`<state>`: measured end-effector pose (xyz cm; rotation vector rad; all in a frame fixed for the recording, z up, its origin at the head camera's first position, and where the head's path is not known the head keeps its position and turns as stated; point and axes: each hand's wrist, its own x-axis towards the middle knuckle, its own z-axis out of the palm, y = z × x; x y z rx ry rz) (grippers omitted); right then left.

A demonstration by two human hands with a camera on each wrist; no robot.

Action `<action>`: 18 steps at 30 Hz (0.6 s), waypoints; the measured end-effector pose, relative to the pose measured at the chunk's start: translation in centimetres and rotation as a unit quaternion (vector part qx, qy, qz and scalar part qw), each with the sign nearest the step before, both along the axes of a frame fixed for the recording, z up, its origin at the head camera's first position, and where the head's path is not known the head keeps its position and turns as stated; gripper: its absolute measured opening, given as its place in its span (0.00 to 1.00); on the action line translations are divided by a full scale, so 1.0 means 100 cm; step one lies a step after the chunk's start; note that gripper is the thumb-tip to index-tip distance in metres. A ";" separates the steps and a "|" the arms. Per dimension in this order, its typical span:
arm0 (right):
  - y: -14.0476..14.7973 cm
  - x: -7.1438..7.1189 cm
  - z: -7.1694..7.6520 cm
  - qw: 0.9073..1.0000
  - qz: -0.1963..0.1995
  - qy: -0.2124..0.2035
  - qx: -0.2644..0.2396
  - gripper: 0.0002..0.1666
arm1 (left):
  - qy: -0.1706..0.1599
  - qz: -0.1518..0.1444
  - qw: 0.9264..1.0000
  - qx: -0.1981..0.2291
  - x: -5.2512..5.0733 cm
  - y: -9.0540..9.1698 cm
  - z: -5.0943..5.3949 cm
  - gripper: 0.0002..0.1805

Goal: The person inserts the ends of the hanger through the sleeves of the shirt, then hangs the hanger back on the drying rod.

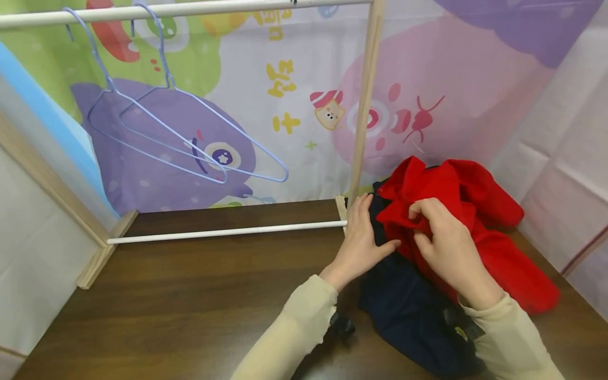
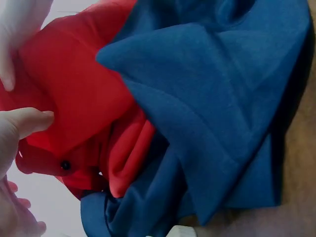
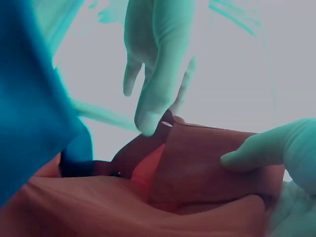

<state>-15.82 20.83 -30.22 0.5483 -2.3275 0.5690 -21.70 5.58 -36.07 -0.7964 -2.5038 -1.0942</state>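
A red shirt [image 1: 494,206] with a collar and a small dark button [image 2: 65,165] lies bunched on the table's right side. Under and beside it is a dark blue garment [image 1: 413,311], its folds filling much of the left wrist view. My right hand [image 1: 444,245] pinches the red shirt at its collar [image 3: 207,158], thumb on the cloth. Close to the shirt's left edge is my left hand [image 1: 358,237], fingers extended and thumb spread toward the cloth. In the right wrist view its fingers point down beside the collar, gripping nothing that I can see.
A wooden rack with a white top rail [image 1: 199,9] and a lower white bar [image 1: 228,232] stands at the back left. Two lavender wire hangers [image 1: 157,132] hang from the rail. A small black object [image 1: 342,325] lies by the left sleeve. Printed cloth [image 1: 294,169] backs the table.
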 end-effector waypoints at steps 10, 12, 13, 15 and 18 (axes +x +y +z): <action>-0.013 0.026 0.015 0.998 0.050 0.008 0.025 0.38 | 0.052 0.008 0.999 0.002 -0.011 -0.011 0.008 0.49; -0.016 0.032 0.017 0.997 0.066 0.012 0.035 0.37 | 0.041 0.014 0.999 0.004 -0.013 -0.014 0.008 0.49; -0.017 0.035 0.018 0.997 0.072 0.013 0.038 0.37 | 0.035 0.018 0.999 0.005 -0.013 -0.015 0.008 0.48; -0.019 0.041 0.019 0.996 0.081 0.014 0.042 0.36 | 0.024 0.021 0.999 0.007 -0.014 -0.018 0.007 0.48; -0.022 0.048 0.021 0.995 0.090 0.014 0.044 0.35 | 0.009 0.023 1.000 0.002 -0.013 -0.020 0.005 0.49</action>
